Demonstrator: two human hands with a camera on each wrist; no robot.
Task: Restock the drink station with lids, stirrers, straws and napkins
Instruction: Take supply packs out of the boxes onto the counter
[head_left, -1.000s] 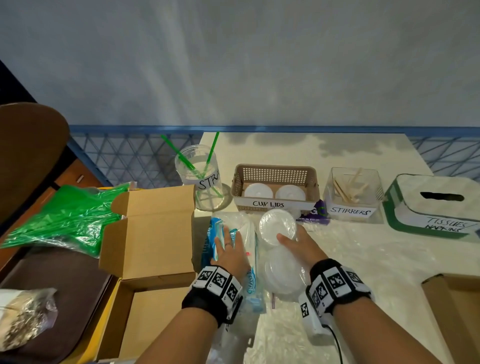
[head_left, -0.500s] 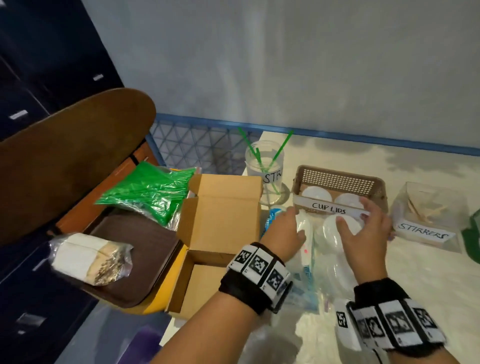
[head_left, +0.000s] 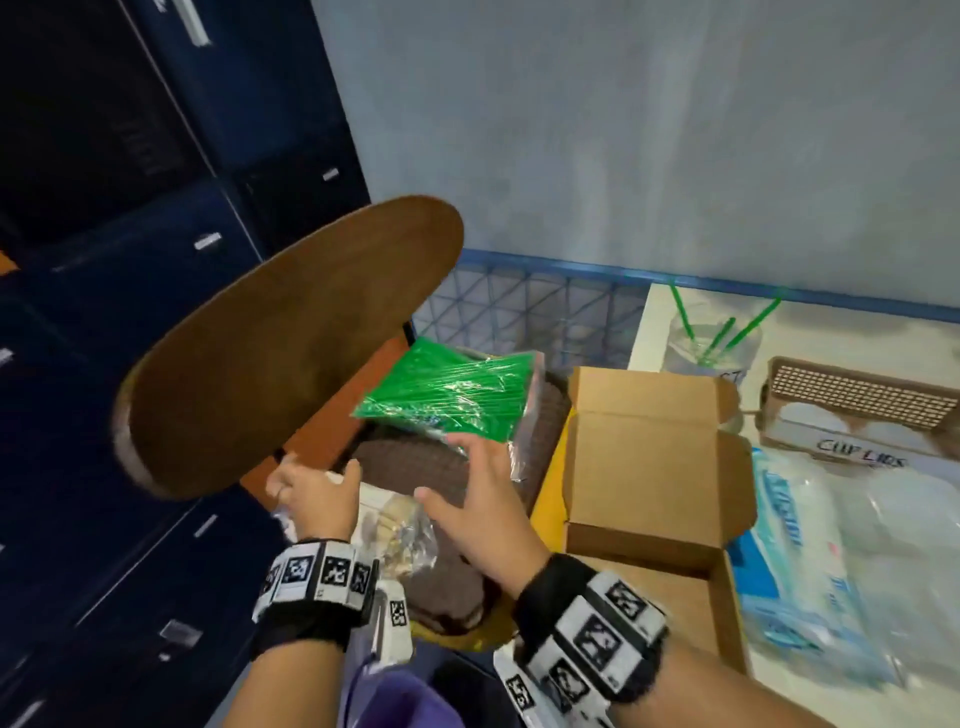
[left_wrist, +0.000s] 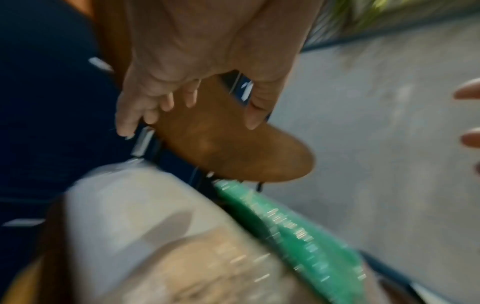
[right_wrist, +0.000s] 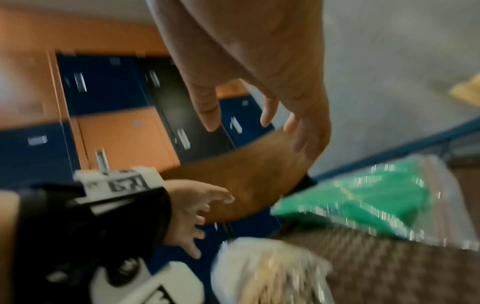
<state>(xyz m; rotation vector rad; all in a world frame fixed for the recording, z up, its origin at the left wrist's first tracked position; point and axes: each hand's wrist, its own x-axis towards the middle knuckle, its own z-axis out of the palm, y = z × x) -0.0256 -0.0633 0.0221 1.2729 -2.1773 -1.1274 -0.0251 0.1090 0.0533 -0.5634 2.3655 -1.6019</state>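
Note:
Both hands hover over a brown tray on a chair seat left of the table. My left hand is open with spread fingers above a clear bag of wooden stirrers, holding nothing. My right hand is open too, its fingertips near the front edge of a green pack of straws; whether they touch it I cannot tell. In the blurred left wrist view the left hand hangs over the stirrer bag. The right wrist view shows the right hand above the straws.
A brown chair back rises just beyond my left hand. An open cardboard box stands right of the tray. On the table sit the straw cup, the cup-lids basket and clear plastic packs. Dark blue lockers fill the left.
Both hands left the lids on the table and swung left over the tray on the chair. My view turned left with them.

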